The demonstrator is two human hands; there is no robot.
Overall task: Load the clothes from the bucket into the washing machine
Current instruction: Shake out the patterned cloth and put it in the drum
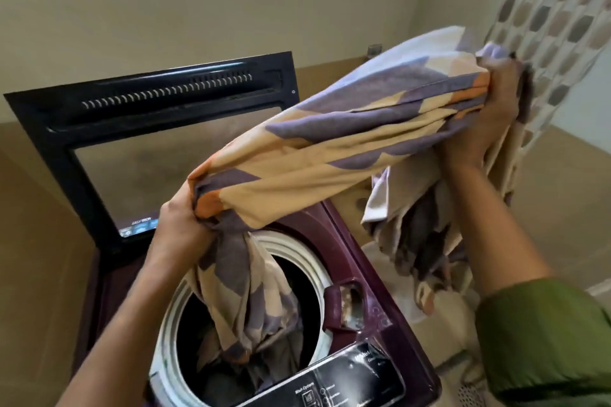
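Observation:
A long cream, purple and orange patterned sheet (330,142) stretches between both hands above a maroon top-loading washing machine (344,241). My left hand (180,218) grips the sheet just above the round drum opening (297,254), and the end below it hangs down into the drum onto dark clothes. My right hand (486,116) holds the other end high at the right, with loose folds dangling beneath it. The bucket is not clearly visible.
The machine's black glass lid (148,142) stands open behind the drum. A control panel (347,380) runs along the near edge, with a detergent drawer (347,307) open beside the drum. A patterned curtain (555,10) hangs at the right. Walls are cream above tan tiles.

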